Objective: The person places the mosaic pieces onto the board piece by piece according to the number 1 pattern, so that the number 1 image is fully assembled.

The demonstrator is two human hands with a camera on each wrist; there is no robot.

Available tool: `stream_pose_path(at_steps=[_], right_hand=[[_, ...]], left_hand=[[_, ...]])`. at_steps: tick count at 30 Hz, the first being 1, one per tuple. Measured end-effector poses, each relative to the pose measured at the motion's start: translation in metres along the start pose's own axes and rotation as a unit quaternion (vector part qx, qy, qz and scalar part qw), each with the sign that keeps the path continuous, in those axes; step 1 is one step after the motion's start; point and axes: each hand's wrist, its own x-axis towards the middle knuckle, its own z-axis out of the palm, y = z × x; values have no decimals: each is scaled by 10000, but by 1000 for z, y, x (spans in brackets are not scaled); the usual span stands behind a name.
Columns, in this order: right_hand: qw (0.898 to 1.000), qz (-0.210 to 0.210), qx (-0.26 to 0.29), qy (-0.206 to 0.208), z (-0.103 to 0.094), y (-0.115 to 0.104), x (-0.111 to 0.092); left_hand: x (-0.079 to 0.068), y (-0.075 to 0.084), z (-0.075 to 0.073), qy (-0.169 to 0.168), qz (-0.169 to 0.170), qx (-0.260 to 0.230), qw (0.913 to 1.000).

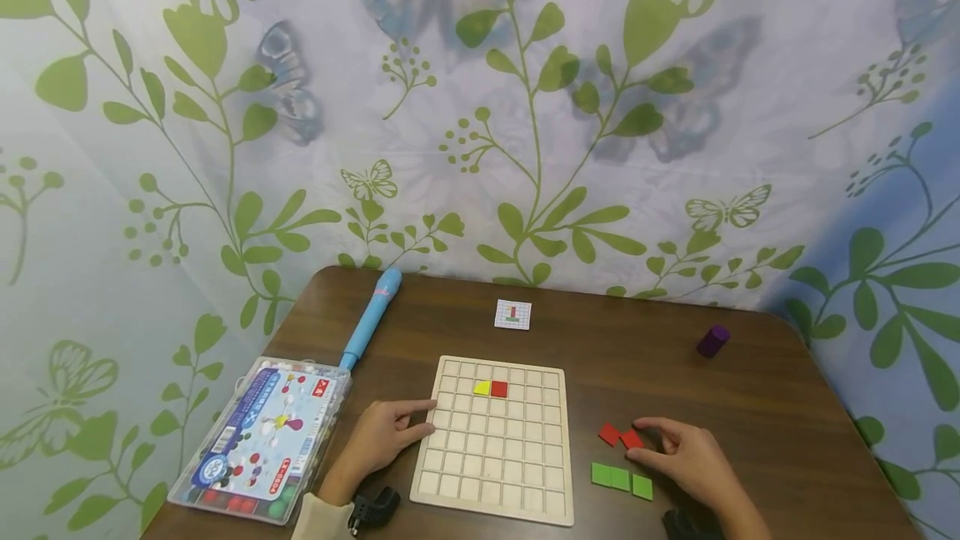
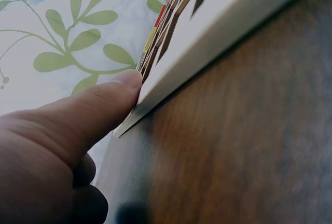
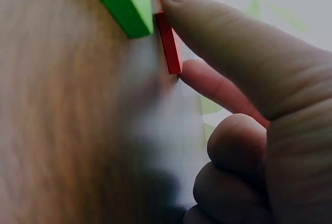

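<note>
A pale wooden grid board (image 1: pixel 493 468) lies on the table, with a yellow piece (image 1: pixel 482 388) and a red square tile (image 1: pixel 498 389) side by side in its upper cells. At the board's left edge rests my left hand (image 1: pixel 378 438), thumb and index finger extended; in the left wrist view the thumb (image 2: pixel 111 92) touches the rim. To the right of the board, my right hand (image 1: pixel 693 458) pinches a red square tile (image 1: pixel 632 439) between thumb and index finger, low at the tabletop. Another red tile (image 1: pixel 609 434) lies beside it. Three green square tiles (image 1: pixel 619 478) sit just nearer.
A clear plastic case (image 1: pixel 258 432) with a printed label and coloured balls stands at the left. Behind it lies a blue microphone-shaped stick (image 1: pixel 371 319). A small pattern card (image 1: pixel 513 314) is behind the board, and a purple cylinder (image 1: pixel 713 341) at the back right.
</note>
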Motion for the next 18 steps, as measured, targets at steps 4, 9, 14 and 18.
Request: stream_pose_path(at_steps=[4, 9, 14, 18], right_hand=[[10000, 16, -63, -5, 1, -1, 0], [9999, 68, -111, -68, 1, -4, 1], [9998, -4, -173, -10, 0, -4, 0], [9999, -29, -167, 1, 1, -4, 1]], left_hand=[[0, 1, -1, -4, -4, 23, 10000], [-1, 1, 0, 2, -24, 13, 10000], [0, 1, 0, -11, -59, 33, 10000], [1, 1, 0, 10, -88, 56, 9999]])
